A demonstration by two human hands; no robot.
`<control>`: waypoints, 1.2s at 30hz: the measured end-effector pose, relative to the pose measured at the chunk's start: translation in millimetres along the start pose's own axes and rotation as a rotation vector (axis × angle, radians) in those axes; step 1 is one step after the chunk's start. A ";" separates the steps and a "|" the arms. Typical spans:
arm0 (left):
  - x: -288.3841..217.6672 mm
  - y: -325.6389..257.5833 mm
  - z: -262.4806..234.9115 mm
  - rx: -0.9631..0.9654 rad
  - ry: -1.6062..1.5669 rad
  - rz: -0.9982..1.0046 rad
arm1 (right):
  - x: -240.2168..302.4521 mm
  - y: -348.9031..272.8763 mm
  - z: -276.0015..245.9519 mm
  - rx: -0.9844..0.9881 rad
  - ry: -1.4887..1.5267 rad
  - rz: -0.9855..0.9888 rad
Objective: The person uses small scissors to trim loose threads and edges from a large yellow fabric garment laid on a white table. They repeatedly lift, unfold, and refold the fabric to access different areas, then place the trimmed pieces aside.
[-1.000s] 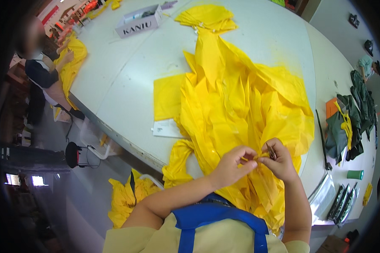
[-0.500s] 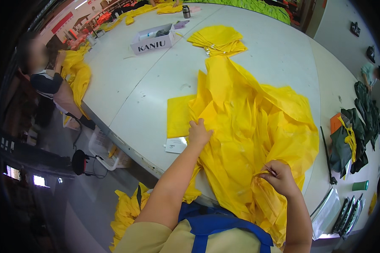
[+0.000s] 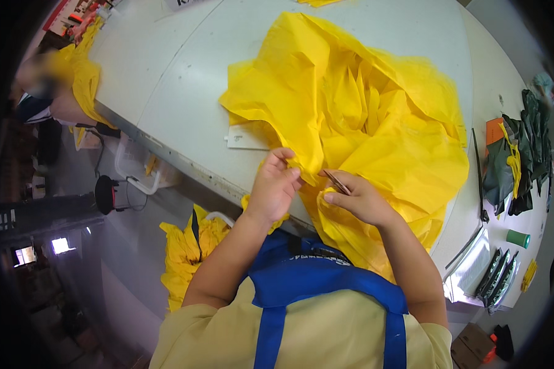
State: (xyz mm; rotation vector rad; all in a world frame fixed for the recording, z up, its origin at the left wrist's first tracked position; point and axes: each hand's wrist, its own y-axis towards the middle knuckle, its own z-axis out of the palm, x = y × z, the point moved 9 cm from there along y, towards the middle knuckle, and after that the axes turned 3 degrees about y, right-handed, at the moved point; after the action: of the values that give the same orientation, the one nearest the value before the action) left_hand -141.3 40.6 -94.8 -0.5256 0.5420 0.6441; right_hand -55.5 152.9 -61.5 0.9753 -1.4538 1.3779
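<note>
Yellow sheet (image 3: pixel 406 132): thin, smooth, slightly glossy, spread over the near part of the bench (image 3: pixel 184 80) in front of you. Broad billows at its outer sides, sharp narrow pleats gathered in a hollow at the middle; near end drops toward your blue apron (image 3: pixel 335 280).

Your left hand (image 3: pixel 276 189): thumb and fingertips close together, pinching an edge of the sheet. Your right hand (image 3: pixel 364 200), just beside it: fingers curled around a slim metal tool (image 3: pixel 337 183), its narrow end angled up toward your left; a fold of yellow bunches under the thumb. Tool's exact kind too small to tell.

White card (image 3: pixel 245 137), flat, straight-edged, partly covered by the sheet's left side. Bench top pale, smooth, lightly marked; its edge worn along the left.

To your right: crumpled dark green garments (image 3: pixel 520 166), a green cylinder (image 3: pixel 518 238), and dark shiny packets (image 3: pixel 497 280) lying side by side.

Below the bench, left: a rumpled yellow heap (image 3: pixel 180 249), a white plastic basket (image 3: pixel 126 158), a round dark stool (image 3: pixel 104 194) on grey floor. Farther up that side, a co-worker (image 3: pixel 74 111), beside more yellow cloth (image 3: pixel 87 77).
</note>
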 end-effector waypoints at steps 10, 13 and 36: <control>-34.3 -18.6 -112.6 -0.742 0.385 0.028 | -56.0 -6.1 20.5 0.102 -0.308 0.044; 15.8 -8.0 -94.0 -0.545 0.308 -0.172 | -43.1 -8.0 19.5 0.148 -0.295 0.087; -42.8 -19.9 -12.2 -0.246 1.210 0.406 | -10.8 5.7 31.6 0.031 -0.036 -0.035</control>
State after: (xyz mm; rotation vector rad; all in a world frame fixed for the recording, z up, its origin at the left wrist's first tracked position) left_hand -160.4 2.1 -72.0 -1.0465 1.7544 0.7363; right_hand -60.2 121.6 -73.4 1.0452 -1.4390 1.3683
